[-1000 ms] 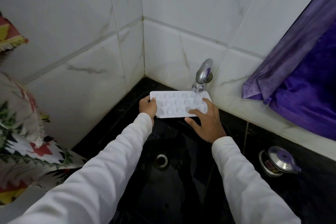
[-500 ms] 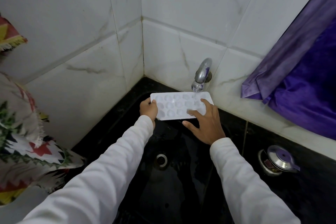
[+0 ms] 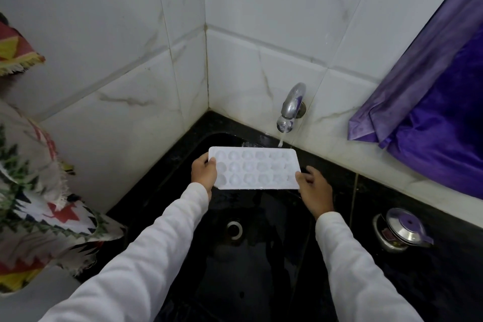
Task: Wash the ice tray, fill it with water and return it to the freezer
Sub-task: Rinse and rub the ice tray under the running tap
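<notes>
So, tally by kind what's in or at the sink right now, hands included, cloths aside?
Tray: 1
Tap: 1
Drain: 1
Pot: 1
Hands: 2, left hand and right hand
Total: 6

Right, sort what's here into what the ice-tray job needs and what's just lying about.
In use: ice tray, tap, sink, left hand, right hand.
Lying about: purple cloth, patterned cloth, steel pot.
</notes>
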